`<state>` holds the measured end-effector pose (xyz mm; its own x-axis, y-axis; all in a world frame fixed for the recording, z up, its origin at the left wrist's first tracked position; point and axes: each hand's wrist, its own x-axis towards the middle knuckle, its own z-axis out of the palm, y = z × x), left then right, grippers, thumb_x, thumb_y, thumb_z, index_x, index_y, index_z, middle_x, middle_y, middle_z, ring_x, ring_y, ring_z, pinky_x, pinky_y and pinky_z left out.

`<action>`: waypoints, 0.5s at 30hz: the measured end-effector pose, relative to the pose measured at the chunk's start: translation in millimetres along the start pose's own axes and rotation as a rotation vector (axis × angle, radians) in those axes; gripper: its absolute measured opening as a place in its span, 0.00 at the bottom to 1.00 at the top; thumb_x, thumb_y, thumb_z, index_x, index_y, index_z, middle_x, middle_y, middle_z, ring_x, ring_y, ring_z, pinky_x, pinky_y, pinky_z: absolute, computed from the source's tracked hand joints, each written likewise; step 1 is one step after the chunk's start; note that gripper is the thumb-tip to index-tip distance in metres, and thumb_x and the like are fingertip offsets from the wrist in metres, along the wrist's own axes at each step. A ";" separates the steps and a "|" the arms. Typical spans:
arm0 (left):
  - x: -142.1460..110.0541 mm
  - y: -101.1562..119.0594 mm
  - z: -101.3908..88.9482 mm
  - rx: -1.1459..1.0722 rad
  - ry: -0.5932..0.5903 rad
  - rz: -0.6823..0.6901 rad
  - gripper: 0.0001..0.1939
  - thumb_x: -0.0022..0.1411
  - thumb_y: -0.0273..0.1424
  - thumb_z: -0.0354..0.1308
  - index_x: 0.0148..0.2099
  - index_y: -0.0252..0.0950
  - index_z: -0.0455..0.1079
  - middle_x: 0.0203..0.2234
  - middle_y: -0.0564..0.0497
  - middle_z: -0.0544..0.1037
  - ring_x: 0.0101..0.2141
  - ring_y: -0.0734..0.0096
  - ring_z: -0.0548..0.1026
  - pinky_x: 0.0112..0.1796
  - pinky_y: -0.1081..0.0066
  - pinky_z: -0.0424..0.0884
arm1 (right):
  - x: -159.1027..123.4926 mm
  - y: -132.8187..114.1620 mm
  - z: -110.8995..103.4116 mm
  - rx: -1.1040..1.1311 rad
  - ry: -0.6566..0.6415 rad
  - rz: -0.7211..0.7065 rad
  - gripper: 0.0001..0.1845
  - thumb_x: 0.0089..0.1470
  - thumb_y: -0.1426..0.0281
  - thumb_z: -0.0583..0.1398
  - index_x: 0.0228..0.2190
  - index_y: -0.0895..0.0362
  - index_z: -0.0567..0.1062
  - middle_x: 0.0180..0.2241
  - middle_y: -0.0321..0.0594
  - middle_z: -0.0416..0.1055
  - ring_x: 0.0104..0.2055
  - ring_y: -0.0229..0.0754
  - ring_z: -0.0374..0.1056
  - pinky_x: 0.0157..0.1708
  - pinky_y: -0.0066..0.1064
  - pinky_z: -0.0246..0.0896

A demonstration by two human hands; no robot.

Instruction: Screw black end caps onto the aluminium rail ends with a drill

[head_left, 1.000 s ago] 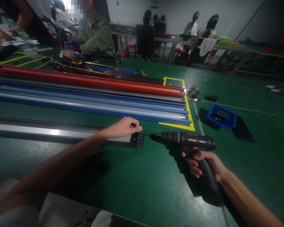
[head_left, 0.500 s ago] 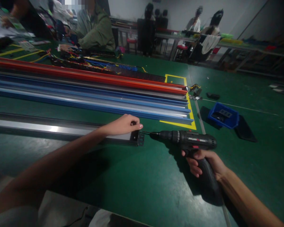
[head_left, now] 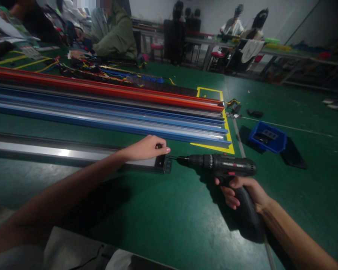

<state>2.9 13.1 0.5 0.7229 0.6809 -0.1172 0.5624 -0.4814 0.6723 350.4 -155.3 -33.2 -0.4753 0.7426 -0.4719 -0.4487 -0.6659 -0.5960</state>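
While the long bar (head_left: 63, 152) lies on the bench (head_left: 157, 213) over there, I rest the left hand (head_left: 148, 147) on its end, maybe to steady it, pinching or not I can't tell, and the right hand (head_left: 253, 189) grips the drill (head_left: 233, 165), aimed there.

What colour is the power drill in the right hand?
The power drill is mostly black, with red details, best seen in the head view.

legible text: none | power drill (head_left: 219, 168): pale lettering (head_left: 232, 164) with a red character along its housing side, too blurred to read | drill's collar (head_left: 210, 161), chuck end of the housing: small pale marks, too small to make out
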 end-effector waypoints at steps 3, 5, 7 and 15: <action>0.4 -0.5 0.2 0.004 -0.003 0.000 0.23 0.66 0.47 0.53 0.28 0.34 0.68 0.22 0.56 0.66 0.26 0.76 0.63 0.28 0.74 0.54 | 1.7 -2.7 -4.0 0.007 -0.031 0.014 0.18 0.49 0.73 0.61 0.43 0.66 0.78 0.21 0.37 0.70 0.17 0.36 0.65 0.21 0.30 0.68; 0.8 -1.3 0.2 0.006 0.000 0.004 0.22 0.66 0.47 0.53 0.28 0.34 0.68 0.21 0.56 0.66 0.25 0.76 0.63 0.28 0.74 0.54 | 3.0 -5.2 -6.7 0.002 -0.049 0.036 0.20 0.50 0.72 0.60 0.45 0.66 0.77 0.22 0.38 0.72 0.18 0.38 0.67 0.21 0.31 0.68; 1.3 -2.2 0.1 0.004 0.001 0.012 0.22 0.66 0.46 0.54 0.28 0.34 0.69 0.21 0.56 0.66 0.25 0.76 0.62 0.28 0.73 0.53 | 4.4 -8.1 -8.2 -0.028 -0.061 0.064 0.24 0.50 0.71 0.60 0.49 0.66 0.76 0.25 0.42 0.76 0.21 0.41 0.71 0.23 0.32 0.69; 1.1 -2.3 -0.6 -0.007 -0.012 0.034 0.23 0.67 0.47 0.52 0.29 0.34 0.68 0.22 0.55 0.67 0.25 0.75 0.63 0.28 0.73 0.54 | 6.2 -20.3 -8.2 -0.145 -0.137 0.062 0.25 0.47 0.70 0.59 0.47 0.67 0.76 0.44 0.60 0.80 0.24 0.42 0.75 0.23 0.30 0.70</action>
<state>2.1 15.3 -0.7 0.7462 0.6577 -0.1028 0.5346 -0.5000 0.6814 362.8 -136.6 -29.4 -0.6015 0.6772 -0.4238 -0.3065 -0.6855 -0.6604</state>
